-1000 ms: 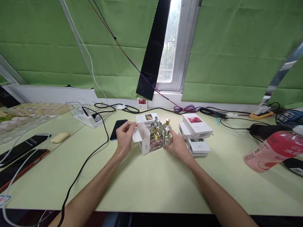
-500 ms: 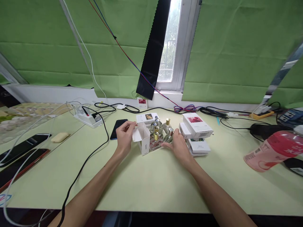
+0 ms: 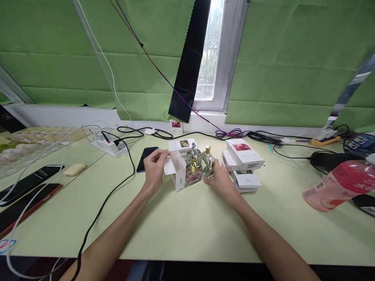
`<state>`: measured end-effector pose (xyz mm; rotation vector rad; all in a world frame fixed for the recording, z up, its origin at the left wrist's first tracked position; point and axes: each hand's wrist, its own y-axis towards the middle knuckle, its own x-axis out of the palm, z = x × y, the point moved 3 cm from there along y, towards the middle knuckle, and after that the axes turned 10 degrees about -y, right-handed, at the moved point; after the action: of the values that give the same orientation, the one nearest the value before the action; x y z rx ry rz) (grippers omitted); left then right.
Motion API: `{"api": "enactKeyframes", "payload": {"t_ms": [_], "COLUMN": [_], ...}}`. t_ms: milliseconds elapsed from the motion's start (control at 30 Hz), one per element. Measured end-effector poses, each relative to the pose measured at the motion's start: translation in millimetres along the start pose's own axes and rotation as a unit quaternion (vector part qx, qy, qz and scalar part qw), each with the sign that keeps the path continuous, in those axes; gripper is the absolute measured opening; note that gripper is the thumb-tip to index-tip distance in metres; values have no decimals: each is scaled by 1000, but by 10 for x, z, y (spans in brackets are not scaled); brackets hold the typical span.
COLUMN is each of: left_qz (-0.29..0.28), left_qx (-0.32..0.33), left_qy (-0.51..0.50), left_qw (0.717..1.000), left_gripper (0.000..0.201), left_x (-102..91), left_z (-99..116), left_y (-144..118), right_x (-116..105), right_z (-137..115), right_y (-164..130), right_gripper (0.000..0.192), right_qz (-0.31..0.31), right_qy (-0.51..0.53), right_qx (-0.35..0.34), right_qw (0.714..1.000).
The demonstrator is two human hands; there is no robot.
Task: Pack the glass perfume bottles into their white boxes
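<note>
My left hand [image 3: 154, 166] pinches the flap of a white perfume box [image 3: 179, 176], which stands upright with its top open. My right hand [image 3: 221, 177] closes round a glass perfume bottle [image 3: 208, 171] with a silver cap, at the right of the group. Several more glass perfume bottles stand between my hands, among them a gold-capped bottle [image 3: 193, 175] beside the box and another gold-capped bottle [image 3: 207, 152] farther back. Behind them lies a white box with a yellow flower picture [image 3: 182, 145]. Just right of my right hand is a stack of white boxes [image 3: 244, 154].
A dark phone [image 3: 145, 159] lies behind my left hand. A black cable [image 3: 108, 201] runs across the left side from a power strip [image 3: 109, 148]. More phones [image 3: 26, 207] lie far left. A pink drink bottle [image 3: 336, 185] leans at the right. Bundled cables [image 3: 231, 133] line the wall.
My right hand's fingers have gone from spread beside the bottles to closed round the silver-capped perfume bottle. My left hand and the open box have stayed in place.
</note>
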<state>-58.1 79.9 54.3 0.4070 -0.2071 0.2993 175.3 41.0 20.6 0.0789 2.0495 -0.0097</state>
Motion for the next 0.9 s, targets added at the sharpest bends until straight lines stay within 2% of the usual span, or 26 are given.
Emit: {"api": "enactKeyframes", "payload": {"t_ms": [333,567,900], "left_qz": [6,7,73], "left_qx": [-2,-6,22], "left_qy": [-4,-4,22], "left_qw": [1000,1000,997], "left_gripper": [19,18,17], "left_x": [9,15,-64], "left_z": [17,11,-63], "left_y": [-7,-18,25], "right_x": [-13,-59,-57], "right_z": [-15,-42,-51], "right_y": [-2,-29,-33], "right_gripper": [49,45,45], "right_qz": [15,1,-1], "right_qy": [-36,-62,-96], "right_qx": [32,51,48], "right_qw": [999,997,994]}}
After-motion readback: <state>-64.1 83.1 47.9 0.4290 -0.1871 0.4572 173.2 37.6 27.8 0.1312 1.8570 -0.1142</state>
